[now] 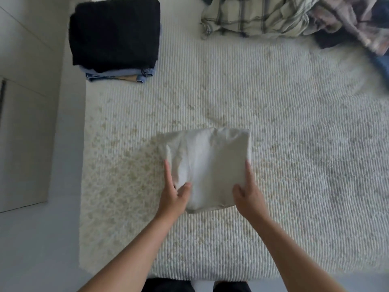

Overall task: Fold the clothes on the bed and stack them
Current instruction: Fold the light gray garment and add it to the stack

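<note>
On the near half of the bed [294,144], with its ribbed cream cover, we see a folded white garment [210,163] lying roughly centred in front of the person. Both hands grip it at its near corners. The left hand [175,193] lies along the garment's left edge, index finger stretched straight up the side and thumb curled over onto the top of the cloth, so the corner is pinched between them. The right hand [247,190] mirrors this on the right edge: its index finger runs straight along the side and the thumb presses onto the top surface. The remaining fingers of both hands appear to be tucked under the cloth, though we cannot see them clearly. The garment's near edge looks slightly raised off the cover, while its far edge rests on the bed.

At the far left corner of the bed stands a stack of folded clothes [117,74], with a black folded garment [114,32] on top and blue denim [126,77] beneath it, well apart from the white piece. Along the far edge lies a crumpled plaid shirt [252,15], and just beside it at the far right a heap of unfolded clothes [357,22], blurred, in pinkish and dark blue tones. Pale floor [37,239] borders the bed on the left.
</note>
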